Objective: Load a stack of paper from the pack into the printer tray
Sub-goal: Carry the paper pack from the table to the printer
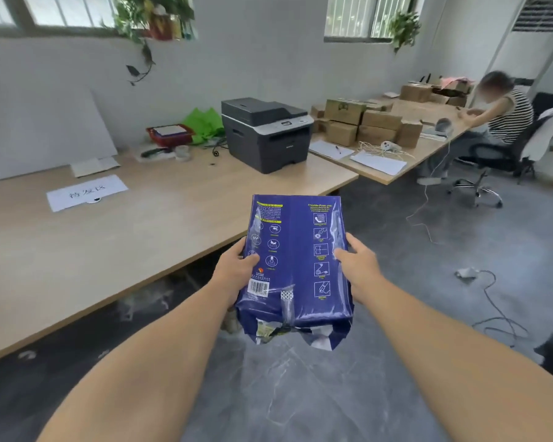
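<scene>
While held in the air off the bench's [115,237] near edge, blue paper pack [296,266] clamped between left grip [237,271] and right grip [358,266], torn end toward the camera; printer [267,132] at the far edge, well apart.

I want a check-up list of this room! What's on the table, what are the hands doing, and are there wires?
Surface: long wooden table, mostly bare near the person.
Job's things: blue paper pack, near end torn open, held in the air over the floor; printer on the table, tray shut.
Clutter: handwritten sheet, red basket, green bag, cardboard boxes.
Grips: left hand and right hand hold the pack's sides.
Cables: white cable hanging off the far table; dark cable on the floor.
Surroundings: seated person at the far table, windows, hanging plants.
</scene>
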`<control>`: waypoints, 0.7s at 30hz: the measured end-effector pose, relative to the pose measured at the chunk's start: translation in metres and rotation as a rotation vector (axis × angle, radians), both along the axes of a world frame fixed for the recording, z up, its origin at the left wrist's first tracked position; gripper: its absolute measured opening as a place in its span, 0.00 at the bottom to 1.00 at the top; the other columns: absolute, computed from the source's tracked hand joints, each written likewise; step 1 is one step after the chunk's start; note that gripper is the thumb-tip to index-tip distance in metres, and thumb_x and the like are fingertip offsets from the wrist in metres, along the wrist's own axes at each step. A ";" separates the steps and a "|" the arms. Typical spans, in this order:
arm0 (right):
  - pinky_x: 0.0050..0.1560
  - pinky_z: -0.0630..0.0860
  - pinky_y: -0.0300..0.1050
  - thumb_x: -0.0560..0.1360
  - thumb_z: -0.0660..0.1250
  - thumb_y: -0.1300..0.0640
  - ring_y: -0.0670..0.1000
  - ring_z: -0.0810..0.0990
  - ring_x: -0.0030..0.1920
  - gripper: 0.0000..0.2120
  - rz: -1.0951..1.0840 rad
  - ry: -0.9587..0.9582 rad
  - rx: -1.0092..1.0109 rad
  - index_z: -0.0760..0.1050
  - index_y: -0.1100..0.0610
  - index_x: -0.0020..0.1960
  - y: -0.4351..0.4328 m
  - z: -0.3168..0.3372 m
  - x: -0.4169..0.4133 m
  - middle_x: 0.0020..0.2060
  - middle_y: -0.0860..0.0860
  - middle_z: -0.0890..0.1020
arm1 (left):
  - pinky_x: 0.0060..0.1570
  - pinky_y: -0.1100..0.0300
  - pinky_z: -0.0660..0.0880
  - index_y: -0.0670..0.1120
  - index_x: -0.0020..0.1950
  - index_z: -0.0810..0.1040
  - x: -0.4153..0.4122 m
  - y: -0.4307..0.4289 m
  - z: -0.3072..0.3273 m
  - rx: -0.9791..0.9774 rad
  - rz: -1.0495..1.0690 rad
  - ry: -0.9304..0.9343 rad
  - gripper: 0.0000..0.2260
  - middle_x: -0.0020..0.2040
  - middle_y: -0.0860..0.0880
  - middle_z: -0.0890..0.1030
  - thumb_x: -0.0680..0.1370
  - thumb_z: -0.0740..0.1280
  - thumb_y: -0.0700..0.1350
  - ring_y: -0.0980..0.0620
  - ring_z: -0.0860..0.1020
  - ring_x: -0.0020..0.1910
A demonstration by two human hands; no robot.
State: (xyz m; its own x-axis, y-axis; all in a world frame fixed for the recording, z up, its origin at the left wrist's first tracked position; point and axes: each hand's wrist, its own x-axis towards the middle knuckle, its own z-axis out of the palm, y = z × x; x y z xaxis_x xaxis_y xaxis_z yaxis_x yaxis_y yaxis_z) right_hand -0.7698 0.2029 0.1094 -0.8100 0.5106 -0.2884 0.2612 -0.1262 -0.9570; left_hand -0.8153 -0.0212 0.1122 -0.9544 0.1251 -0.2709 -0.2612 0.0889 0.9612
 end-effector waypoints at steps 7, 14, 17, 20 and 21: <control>0.50 0.83 0.61 0.77 0.66 0.58 0.57 0.86 0.47 0.29 0.131 -0.022 0.000 0.64 0.44 0.75 -0.013 0.000 -0.076 0.57 0.52 0.83 | 0.41 0.52 0.82 0.56 0.62 0.72 -0.053 -0.017 0.004 -0.049 0.109 0.014 0.13 0.45 0.49 0.84 0.80 0.66 0.43 0.47 0.85 0.41; 0.51 0.83 0.61 0.77 0.63 0.59 0.58 0.86 0.47 0.22 0.202 -0.010 0.136 0.73 0.43 0.68 -0.023 0.001 -0.176 0.53 0.51 0.84 | 0.31 0.58 0.81 0.55 0.64 0.73 -0.141 -0.026 0.000 0.007 0.160 0.020 0.16 0.47 0.46 0.84 0.80 0.65 0.39 0.47 0.84 0.39; 0.49 0.83 0.61 0.77 0.61 0.59 0.58 0.86 0.45 0.13 0.224 -0.018 0.218 0.76 0.41 0.48 -0.029 0.006 -0.219 0.45 0.51 0.85 | 0.28 0.60 0.80 0.57 0.62 0.73 -0.184 -0.029 0.002 0.010 0.160 0.028 0.16 0.44 0.48 0.84 0.80 0.64 0.38 0.49 0.84 0.36; 0.50 0.83 0.60 0.76 0.61 0.59 0.58 0.86 0.46 0.13 0.246 0.003 0.248 0.76 0.41 0.51 -0.034 0.011 -0.257 0.45 0.51 0.85 | 0.38 0.53 0.83 0.54 0.65 0.73 -0.224 -0.035 0.002 0.013 0.161 0.013 0.15 0.46 0.47 0.85 0.80 0.65 0.41 0.46 0.85 0.40; 0.50 0.83 0.59 0.77 0.61 0.59 0.57 0.86 0.46 0.13 0.256 0.007 0.239 0.76 0.42 0.54 -0.035 0.012 -0.269 0.46 0.51 0.85 | 0.40 0.52 0.83 0.54 0.67 0.73 -0.236 -0.036 0.002 0.008 0.155 0.004 0.16 0.47 0.47 0.85 0.80 0.66 0.42 0.45 0.86 0.42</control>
